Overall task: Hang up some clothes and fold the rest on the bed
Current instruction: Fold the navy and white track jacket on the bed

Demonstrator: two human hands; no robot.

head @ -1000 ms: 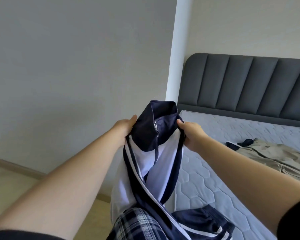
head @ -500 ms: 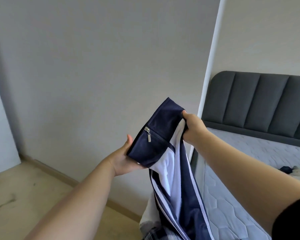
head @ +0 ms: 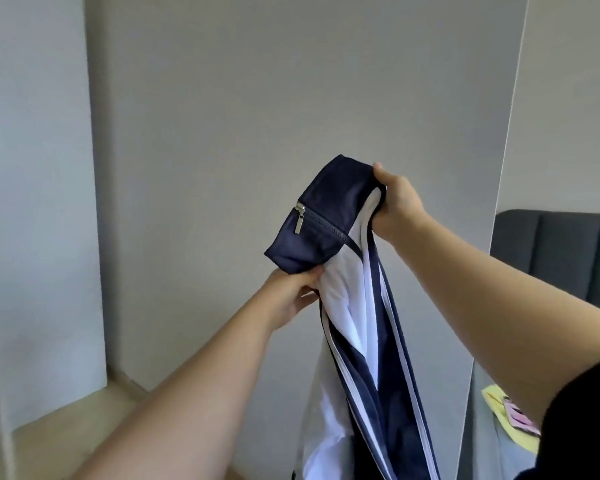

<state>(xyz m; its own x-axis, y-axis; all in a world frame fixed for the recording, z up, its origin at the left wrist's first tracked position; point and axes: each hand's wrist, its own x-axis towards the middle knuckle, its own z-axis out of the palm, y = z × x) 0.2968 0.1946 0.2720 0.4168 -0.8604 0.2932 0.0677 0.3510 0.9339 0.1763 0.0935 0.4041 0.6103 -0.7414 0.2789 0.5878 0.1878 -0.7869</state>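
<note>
Head view, single frame.

Garment: navy-and-white jacket [head: 357,306], held up in the air at centre frame, touching no surface. The navy upper section sits highest and runs on a slant from lower left to upper right. A silver zip pull [head: 299,220] hangs at its left end, with a line of zip teeth running down and right from it. Below this the white panel and the navy bands with white stripes hang straight down and leave the frame at the bottom edge, right of centre.

Right grip [head: 399,202]: centre right, the higher of the two. Fingers curled over the upper right end of the navy section, thumb on top; fabric bunched in the hand.

Left grip [head: 291,296]: just below and left of the garment's navy section. Fingertips pinch the lower edge of the navy part where it meets the white cloth. Forearm reaches in from the lower left.

Both arms extended and bare; a black sleeve [head: 586,431] shows at the lower right corner.

Surroundings: plain grey wall [head: 257,98] behind the garment. White panel [head: 32,202] along the left edge. Pale wooden floor [head: 66,431] at lower left. Dark grey padded headboard [head: 551,251] at mid right, past a white wall edge [head: 513,133]. Yellow cloth [head: 496,400] at lower right, partly hidden by the right arm; what it rests on cannot be told.
</note>
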